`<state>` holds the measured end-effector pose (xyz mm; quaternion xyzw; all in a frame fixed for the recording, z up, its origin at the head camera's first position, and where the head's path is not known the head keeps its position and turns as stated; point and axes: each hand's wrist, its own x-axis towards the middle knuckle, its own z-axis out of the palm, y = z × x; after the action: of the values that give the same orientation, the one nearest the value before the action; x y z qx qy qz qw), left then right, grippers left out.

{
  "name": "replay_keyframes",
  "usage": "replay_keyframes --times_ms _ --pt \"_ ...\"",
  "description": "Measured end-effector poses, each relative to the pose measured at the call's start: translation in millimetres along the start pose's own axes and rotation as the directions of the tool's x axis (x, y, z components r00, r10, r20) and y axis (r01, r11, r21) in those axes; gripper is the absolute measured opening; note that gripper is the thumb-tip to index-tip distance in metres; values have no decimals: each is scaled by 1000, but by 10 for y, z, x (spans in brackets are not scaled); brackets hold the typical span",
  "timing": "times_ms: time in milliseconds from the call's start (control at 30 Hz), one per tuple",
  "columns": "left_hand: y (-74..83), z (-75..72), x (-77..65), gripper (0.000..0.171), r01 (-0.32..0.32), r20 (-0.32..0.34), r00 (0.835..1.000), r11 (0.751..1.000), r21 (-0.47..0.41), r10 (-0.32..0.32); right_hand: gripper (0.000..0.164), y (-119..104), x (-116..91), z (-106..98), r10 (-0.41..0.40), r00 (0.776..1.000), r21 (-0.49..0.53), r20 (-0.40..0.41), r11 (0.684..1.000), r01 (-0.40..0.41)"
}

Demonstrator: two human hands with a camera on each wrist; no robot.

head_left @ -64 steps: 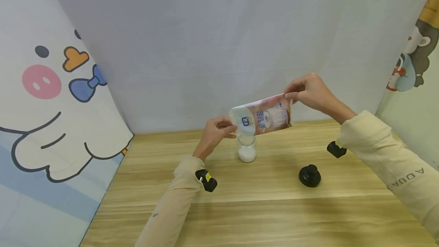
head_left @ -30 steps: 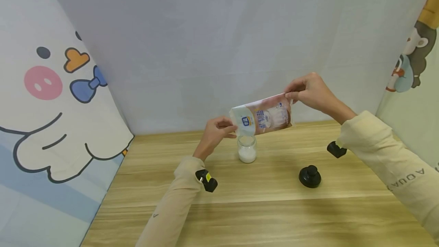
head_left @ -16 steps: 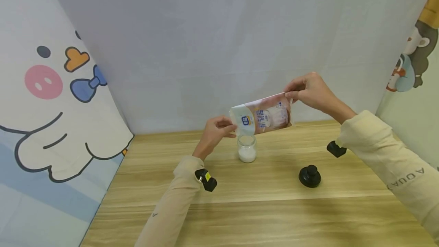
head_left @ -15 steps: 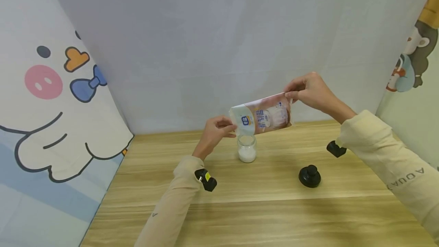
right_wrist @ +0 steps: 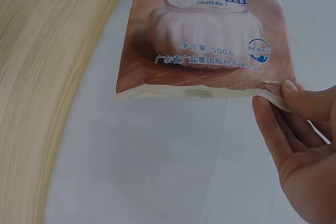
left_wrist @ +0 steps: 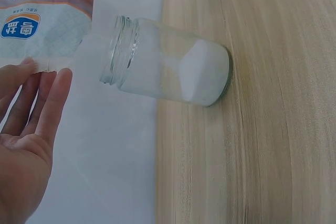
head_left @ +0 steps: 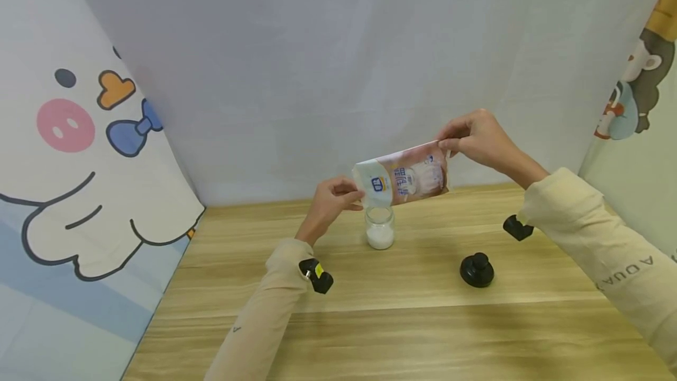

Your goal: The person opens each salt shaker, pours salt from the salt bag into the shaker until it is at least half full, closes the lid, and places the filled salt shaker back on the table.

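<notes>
The tabletop [head_left: 391, 340] has a wood-grain surface, its grain running from 9 to 3 o'clock. A glass jar [head_left: 379, 231], partly filled with white material, stands upright near the 12 o'clock edge. A black disc [head_left: 477, 271], apparently a lid, rests knob-up at the jar's 4 o'clock.

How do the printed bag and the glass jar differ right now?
The bag is pinched by the left hand and right hand; the jar stands untouched on the table.
The bag is tilted, its right-hand end higher; the jar is upright.
The bag is printed brownish-pink and pale blue; the jar is clear, showing white contents.
</notes>
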<state>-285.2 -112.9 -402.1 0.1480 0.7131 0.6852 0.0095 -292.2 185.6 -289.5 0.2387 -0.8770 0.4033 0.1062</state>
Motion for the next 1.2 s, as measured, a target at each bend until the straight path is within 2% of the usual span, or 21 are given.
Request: replay_keyframes --times_ms 367,500,933,1200 --pt "41 -28 -14 16 16 26 1000 1000 -3 -16 9 -41 -1 9 -6 1000 -7 -2 1000 6" --pt "11 -39 2 15 22 30 999 1000 -15 -22 9 -61 -4 12 -6 1000 -7 -5 1000 6" --pt "-16 -26 -15 13 11 -7 1000 1000 -19 -11 9 -59 9 21 -10 1000 -18 1 1000 10" --pt "-13 -21 -23 13 13 -3 1000 1000 -16 -13 9 -39 12 26 -8 1000 -16 0 1000 8"
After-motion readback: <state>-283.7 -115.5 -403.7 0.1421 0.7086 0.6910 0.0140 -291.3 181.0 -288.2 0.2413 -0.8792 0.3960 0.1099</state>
